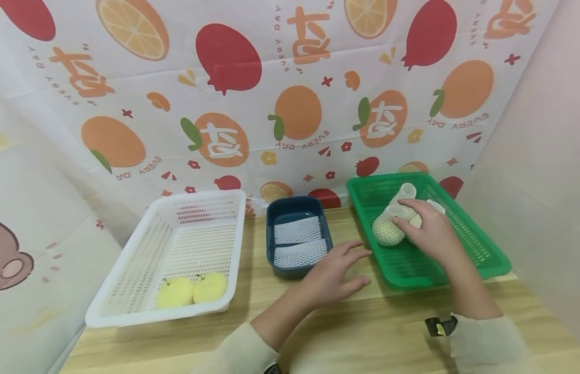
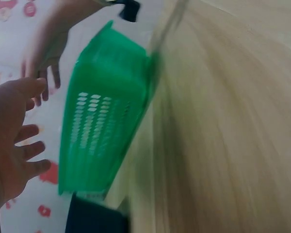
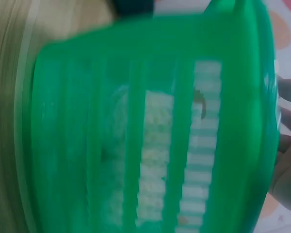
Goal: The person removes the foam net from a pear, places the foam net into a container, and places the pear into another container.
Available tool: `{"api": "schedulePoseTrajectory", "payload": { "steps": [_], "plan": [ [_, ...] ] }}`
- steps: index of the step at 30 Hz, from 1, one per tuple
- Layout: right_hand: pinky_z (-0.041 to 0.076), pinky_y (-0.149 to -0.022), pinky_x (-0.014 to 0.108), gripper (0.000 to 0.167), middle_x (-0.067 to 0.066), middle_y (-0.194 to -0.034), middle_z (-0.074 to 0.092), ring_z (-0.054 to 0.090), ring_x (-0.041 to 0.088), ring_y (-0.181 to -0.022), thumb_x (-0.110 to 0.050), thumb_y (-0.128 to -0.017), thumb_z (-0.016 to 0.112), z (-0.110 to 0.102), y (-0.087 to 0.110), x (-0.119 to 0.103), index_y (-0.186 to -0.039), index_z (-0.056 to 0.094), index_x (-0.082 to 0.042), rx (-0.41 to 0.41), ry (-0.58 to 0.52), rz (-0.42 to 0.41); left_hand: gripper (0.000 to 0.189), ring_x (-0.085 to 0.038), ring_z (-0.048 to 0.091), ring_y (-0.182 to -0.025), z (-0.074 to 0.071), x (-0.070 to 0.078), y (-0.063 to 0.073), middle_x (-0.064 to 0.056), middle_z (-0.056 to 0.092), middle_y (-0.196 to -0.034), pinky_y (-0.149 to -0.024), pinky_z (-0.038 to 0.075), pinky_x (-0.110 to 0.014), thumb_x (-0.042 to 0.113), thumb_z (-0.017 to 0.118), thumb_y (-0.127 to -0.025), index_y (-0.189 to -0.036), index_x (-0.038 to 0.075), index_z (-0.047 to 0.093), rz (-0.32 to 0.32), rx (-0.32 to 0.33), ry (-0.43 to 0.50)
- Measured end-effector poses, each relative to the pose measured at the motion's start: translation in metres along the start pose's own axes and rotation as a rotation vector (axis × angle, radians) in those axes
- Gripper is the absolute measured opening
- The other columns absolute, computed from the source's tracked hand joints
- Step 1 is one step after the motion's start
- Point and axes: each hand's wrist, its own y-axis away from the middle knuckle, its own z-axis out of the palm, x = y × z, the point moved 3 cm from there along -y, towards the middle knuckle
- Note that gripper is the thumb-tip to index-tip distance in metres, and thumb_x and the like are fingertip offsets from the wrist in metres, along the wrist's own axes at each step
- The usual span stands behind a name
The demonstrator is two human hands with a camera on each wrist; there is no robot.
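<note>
Leftmost netted fruit [image 1: 388, 231]: long axis slants away from you, rightward, sleeve mouth [image 1: 396, 211] at far end; pale yellow under white. Your right hand [image 1: 429, 228], left hand [image 1: 334, 272]: fingers parted.

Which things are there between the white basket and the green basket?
In the head view, a dark blue container, holding two white foam sleeves, stands between them on the wooden table. The left hand is at the gap beside the green basket.
</note>
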Motion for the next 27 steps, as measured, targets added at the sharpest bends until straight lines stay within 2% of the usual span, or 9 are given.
{"api": "schedulePoseTrajectory", "payload": {
  "steps": [6, 12, 15, 21, 27],
  "plan": [
    [0.036, -0.103, 0.068, 0.063, 0.029, -0.146, 0.044, 0.040, 0.049, -0.133, -0.033, -0.097, 0.061, 0.012, -0.022, 0.017, -0.145, 0.041, 0.002, -0.197, 0.091, 0.031, 0.050, -0.019, 0.035, -0.144, 0.018, 0.004, -0.020, -0.002, 0.040, -0.154, -0.114, 0.036, -0.035, 0.047, 0.060, -0.096, -0.139, 0.022, 0.055, 0.046, 0.000, -0.145],
    [0.037, -0.104, 0.064, 0.063, 0.030, -0.147, 0.041, 0.040, 0.049, -0.133, -0.020, -0.097, 0.061, 0.027, -0.032, 0.028, -0.148, 0.035, 0.006, -0.295, 0.153, 0.035, 0.045, -0.017, 0.039, -0.141, 0.030, 0.007, -0.029, -0.004, 0.045, -0.149, -0.113, 0.037, -0.029, 0.050, 0.056, -0.097, -0.133, 0.023, 0.060, 0.078, -0.011, -0.246],
    [0.042, -0.100, 0.062, 0.056, 0.029, -0.142, 0.047, 0.046, 0.048, -0.129, -0.018, -0.096, 0.062, 0.031, -0.035, 0.030, -0.144, 0.042, 0.004, -0.288, 0.181, 0.019, 0.043, -0.017, 0.039, -0.141, 0.031, 0.009, -0.030, -0.003, 0.047, -0.148, -0.114, 0.036, -0.029, 0.050, 0.055, -0.097, -0.131, 0.024, 0.062, 0.080, -0.009, -0.255],
    [0.050, -0.091, 0.057, 0.029, 0.025, -0.120, 0.065, 0.060, 0.044, -0.111, -0.011, -0.093, 0.066, 0.033, -0.035, 0.030, -0.119, 0.066, 0.003, -0.164, 0.231, -0.031, 0.043, -0.018, 0.038, -0.142, 0.031, 0.011, -0.031, -0.003, 0.045, -0.149, -0.115, 0.034, -0.029, 0.049, 0.053, -0.099, -0.131, 0.023, 0.060, 0.090, -0.018, -0.222],
    [0.054, -0.082, 0.052, 0.016, 0.021, -0.103, 0.072, 0.068, 0.038, -0.095, -0.007, -0.091, 0.067, 0.038, -0.032, 0.031, -0.103, 0.073, 0.003, -0.093, 0.290, -0.089, 0.043, -0.018, 0.035, -0.144, 0.031, 0.011, -0.031, -0.002, 0.043, -0.152, -0.116, 0.032, -0.031, 0.049, 0.052, -0.099, -0.132, 0.023, 0.060, 0.072, -0.043, -0.193]
  ]
}}
